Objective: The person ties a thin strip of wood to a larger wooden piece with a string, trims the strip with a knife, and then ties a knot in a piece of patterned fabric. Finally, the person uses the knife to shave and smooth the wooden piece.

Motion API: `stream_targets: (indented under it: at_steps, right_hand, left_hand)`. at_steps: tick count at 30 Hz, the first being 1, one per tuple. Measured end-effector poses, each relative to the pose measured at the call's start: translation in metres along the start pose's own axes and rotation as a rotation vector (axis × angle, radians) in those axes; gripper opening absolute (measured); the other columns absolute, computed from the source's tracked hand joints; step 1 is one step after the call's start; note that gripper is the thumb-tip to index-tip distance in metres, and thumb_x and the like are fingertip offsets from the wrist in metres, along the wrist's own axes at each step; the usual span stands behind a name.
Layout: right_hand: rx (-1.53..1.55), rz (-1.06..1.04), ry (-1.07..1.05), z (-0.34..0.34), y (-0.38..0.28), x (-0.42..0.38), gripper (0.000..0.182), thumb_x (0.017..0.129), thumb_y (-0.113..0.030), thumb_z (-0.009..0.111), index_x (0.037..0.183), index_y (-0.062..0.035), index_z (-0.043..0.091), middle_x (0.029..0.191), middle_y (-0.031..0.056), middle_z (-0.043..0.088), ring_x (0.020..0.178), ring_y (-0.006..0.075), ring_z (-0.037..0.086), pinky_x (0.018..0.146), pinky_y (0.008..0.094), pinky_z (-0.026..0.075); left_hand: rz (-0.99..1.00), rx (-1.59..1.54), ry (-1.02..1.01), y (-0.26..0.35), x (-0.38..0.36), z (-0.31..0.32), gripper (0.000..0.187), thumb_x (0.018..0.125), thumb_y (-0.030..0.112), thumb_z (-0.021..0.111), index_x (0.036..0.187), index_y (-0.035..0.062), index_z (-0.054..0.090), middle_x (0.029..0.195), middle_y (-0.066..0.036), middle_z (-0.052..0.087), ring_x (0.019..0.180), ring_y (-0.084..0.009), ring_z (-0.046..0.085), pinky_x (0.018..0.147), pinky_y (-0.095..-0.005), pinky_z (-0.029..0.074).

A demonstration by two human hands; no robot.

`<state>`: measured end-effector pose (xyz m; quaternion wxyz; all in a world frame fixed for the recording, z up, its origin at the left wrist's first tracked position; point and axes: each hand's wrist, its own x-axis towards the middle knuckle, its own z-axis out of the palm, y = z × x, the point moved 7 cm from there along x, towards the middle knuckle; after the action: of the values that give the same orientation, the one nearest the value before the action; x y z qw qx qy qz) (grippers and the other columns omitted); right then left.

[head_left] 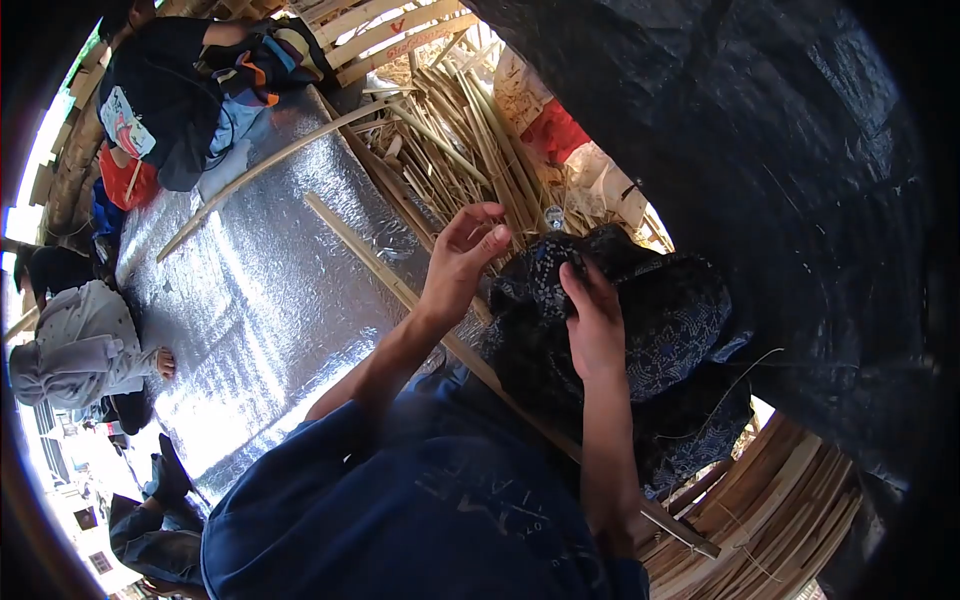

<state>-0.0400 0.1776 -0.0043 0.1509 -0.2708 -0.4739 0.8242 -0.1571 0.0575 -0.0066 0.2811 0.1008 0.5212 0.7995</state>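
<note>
My left hand (465, 262) is raised in front of me, its fingers curved and apart from the thumb, with nothing visible between them. To its right, my right hand (597, 325) is over the dark patterned cloth (660, 325) covering my legs. Its fingers are bent in shadow near the thumb, and what they hold, if anything, is hidden. A long bamboo strip (370, 258) runs diagonally beneath my forearms and across my lap.
Split bamboo strips (450, 135) are heaped ahead, and more strips (780, 510) lie at lower right. A silvery foil sheet (270, 270) covers the floor, with another bamboo strip (270, 178) across it. People sit along the left. A black tarp (800, 200) hangs at right.
</note>
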Motion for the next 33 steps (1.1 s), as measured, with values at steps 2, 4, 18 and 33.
stream_targets:
  at_steps: [2,4,18,33]
  right_hand:
    - [0.131,0.046,-0.015,-0.002,-0.004,-0.006,0.040,0.087,-0.016,0.063,0.119,0.0060,0.054,0.110,0.0086,0.062,0.102,0.0112,0.055,0.090,0.0253,0.042]
    - [0.261,0.088,-0.030,-0.006,-0.008,-0.007,0.039,0.087,-0.014,0.062,0.119,0.0052,0.054,0.111,0.0090,0.061,0.104,0.0137,0.056,0.092,0.0269,0.042]
    - [0.077,0.150,-0.219,0.006,-0.008,-0.013,0.047,0.088,-0.020,0.047,0.128,0.0039,0.047,0.105,0.0100,0.063,0.102,0.0174,0.057,0.094,0.0333,0.042]
    - [-0.344,0.048,-0.136,-0.022,-0.066,-0.038,0.018,0.087,-0.015,0.067,0.079,0.0009,0.065,0.067,-0.0059,0.054,0.064,0.0037,0.047,0.060,0.0198,0.037]
  left_hand:
    - [0.020,-0.019,-0.027,0.006,0.001,0.007,0.034,0.086,0.019,0.068,0.113,0.0053,0.052,0.101,0.001,0.053,0.093,-0.0077,0.051,0.081,-0.0248,0.043]
    - [0.040,-0.039,-0.058,0.014,0.003,0.016,0.035,0.085,0.017,0.070,0.113,0.0049,0.052,0.102,0.001,0.053,0.094,-0.0081,0.052,0.082,-0.0251,0.043]
    - [0.238,0.169,0.026,0.054,0.002,0.030,0.026,0.081,0.012,0.073,0.101,0.0043,0.058,0.121,-0.006,0.051,0.094,-0.0091,0.055,0.081,-0.0250,0.046]
    - [0.161,0.107,-0.061,0.068,-0.001,0.046,0.019,0.083,0.010,0.071,0.096,0.0036,0.058,0.093,0.000,0.059,0.087,-0.0063,0.056,0.080,-0.0226,0.045]
